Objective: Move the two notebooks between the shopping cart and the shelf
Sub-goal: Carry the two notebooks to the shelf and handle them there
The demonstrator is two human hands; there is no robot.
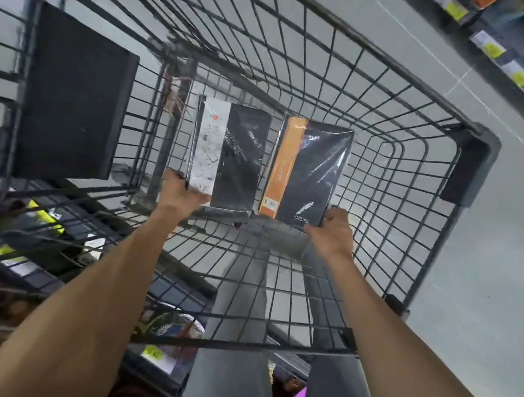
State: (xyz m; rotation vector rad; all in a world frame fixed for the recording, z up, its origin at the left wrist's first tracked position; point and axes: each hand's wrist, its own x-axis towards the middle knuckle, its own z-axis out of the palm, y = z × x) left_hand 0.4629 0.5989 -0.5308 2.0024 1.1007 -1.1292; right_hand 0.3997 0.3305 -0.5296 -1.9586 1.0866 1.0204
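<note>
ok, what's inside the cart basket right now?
Two shrink-wrapped notebooks inside the cart basket: white-banded notebook gripped by the left hand, orange-banded notebook by the right hand. Whether they touch the wire floor is unclear; the floor beneath them is covered.

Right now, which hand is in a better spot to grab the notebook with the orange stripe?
The right hand. It already grips the orange-striped notebook at its near corner, while the left hand holds the white-striped notebook.

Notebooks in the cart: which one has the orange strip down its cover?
The notebook in the right hand, the orange-strip notebook. The white-strip notebook, held by the left hand, carries a white printed band instead.
</note>
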